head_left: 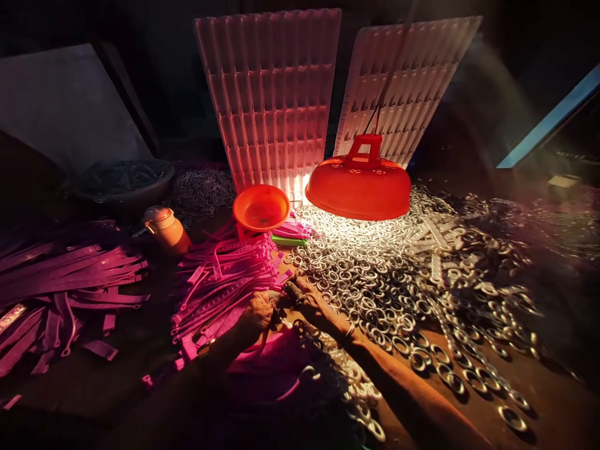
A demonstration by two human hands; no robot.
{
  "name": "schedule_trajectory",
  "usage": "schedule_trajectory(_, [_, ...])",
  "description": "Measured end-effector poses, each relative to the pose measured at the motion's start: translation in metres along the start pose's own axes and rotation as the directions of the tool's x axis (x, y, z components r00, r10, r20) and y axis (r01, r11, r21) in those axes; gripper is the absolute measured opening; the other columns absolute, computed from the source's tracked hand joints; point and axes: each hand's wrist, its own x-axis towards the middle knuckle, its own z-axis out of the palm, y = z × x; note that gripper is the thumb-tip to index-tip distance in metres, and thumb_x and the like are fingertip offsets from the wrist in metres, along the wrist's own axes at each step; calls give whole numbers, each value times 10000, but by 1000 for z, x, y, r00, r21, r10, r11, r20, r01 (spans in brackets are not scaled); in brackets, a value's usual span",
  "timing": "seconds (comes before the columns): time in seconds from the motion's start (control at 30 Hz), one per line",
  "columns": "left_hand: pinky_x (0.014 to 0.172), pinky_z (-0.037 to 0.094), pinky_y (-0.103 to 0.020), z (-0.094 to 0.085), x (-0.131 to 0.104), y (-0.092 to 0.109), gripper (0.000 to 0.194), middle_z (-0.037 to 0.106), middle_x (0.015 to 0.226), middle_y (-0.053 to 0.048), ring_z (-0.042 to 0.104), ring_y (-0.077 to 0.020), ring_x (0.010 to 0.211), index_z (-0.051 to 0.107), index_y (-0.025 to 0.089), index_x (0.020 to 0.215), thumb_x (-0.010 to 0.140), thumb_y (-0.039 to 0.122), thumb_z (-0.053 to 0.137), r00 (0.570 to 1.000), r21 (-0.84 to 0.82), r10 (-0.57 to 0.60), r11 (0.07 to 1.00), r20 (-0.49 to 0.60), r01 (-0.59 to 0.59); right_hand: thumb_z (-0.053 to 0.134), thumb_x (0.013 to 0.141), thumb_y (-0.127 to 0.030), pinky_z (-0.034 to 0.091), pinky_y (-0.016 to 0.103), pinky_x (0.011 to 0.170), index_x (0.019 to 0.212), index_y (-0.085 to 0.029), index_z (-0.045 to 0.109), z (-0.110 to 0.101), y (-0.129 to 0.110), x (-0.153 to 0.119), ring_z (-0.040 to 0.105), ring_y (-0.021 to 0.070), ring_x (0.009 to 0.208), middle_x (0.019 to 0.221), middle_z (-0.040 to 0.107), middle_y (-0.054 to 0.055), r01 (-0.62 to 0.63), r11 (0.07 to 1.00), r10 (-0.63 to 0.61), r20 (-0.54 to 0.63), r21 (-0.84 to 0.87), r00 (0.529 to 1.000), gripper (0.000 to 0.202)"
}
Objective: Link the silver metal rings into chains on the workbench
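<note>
My left hand (pixel 260 310) and my right hand (pixel 297 291) meet at the middle of the work surface, their fingers closed and close together. Shadow hides what is between them. Beneath the left one, a thin dark strip hangs down. To its left lies a heap of pink straps (pixel 225 275), some with rows of holes. A wide pile of silvery metal rings (pixel 375 281) spreads out right of my right hand. More rings (pixel 351 369) lie under my right forearm, beside a dark pink sheet-like area (pixel 267 369) in shadow.
A red lamp (pixel 359 187) hangs low over the rings. Behind it stand two ribbed translucent panels (pixel 276 94) (pixel 403 81). An orange bowl (pixel 261 208), a green item (pixel 288 241), an orange bottle (pixel 167 230) and more pink straps (pixel 70 275) lie leftward.
</note>
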Motion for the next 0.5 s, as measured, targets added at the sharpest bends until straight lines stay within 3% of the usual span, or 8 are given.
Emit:
schedule_trajectory(0.07, [370, 176, -174, -1, -8, 6, 179, 440, 463, 60, 311, -21, 342, 563, 103, 727, 813, 212, 450, 998, -19, -39, 999, -42, 39, 494, 838, -362, 397, 285, 697, 744, -190, 553, -5, -16, -5, 476, 151, 717, 748, 558, 32, 105, 987, -101, 41, -118, 994, 204])
schedule_trajectory(0.13, [374, 103, -186, -1, -22, 19, 216, 348, 416, 88, 219, -8, 330, 563, 116, 704, 795, 303, 502, 998, -18, -59, 998, -30, 58, 509, 844, -320, 373, 255, 608, 883, -182, 572, -8, -32, -16, 474, 131, 643, 723, 570, 26, 118, 978, -103, 94, -174, 990, 157])
schedule_trajectory(0.2, [370, 92, -207, 0, -37, 35, 293, 312, 393, 95, 195, -17, 335, 584, 122, 685, 716, 408, 640, 995, 11, -61, 998, 79, 60, 544, 828, -277, 299, 228, 502, 1061, -184, 544, -8, -47, -34, 420, 102, 523, 644, 552, -6, 60, 977, -27, 162, -203, 986, 251])
schedule_trajectory(0.3, [380, 79, -231, 2, -57, 47, 465, 308, 413, 80, 189, -27, 369, 611, 113, 651, 617, 564, 718, 965, 81, -100, 993, 241, 82, 570, 834, -282, 247, 239, 480, 1133, -216, 550, -3, -61, -70, 370, 97, 479, 611, 548, -9, -49, 976, 92, 195, -211, 977, 307])
schedule_trajectory(0.4, [409, 123, -219, 8, -71, 39, 543, 357, 470, 49, 241, -36, 428, 641, 88, 660, 643, 630, 683, 927, 175, -144, 981, 346, 87, 596, 824, -280, 312, 269, 557, 1145, -249, 582, 2, -61, -111, 417, 139, 556, 670, 590, 27, -109, 970, 138, 126, -216, 982, 323])
schedule_trajectory(0.5, [446, 223, -204, 16, -86, 20, 544, 440, 540, 18, 344, -51, 478, 631, 90, 676, 665, 633, 672, 893, 94, -164, 986, 420, 137, 580, 797, -217, 381, 328, 699, 1150, -263, 587, 7, -52, -145, 496, 205, 717, 874, 647, 83, -137, 951, 151, 28, -277, 988, 356])
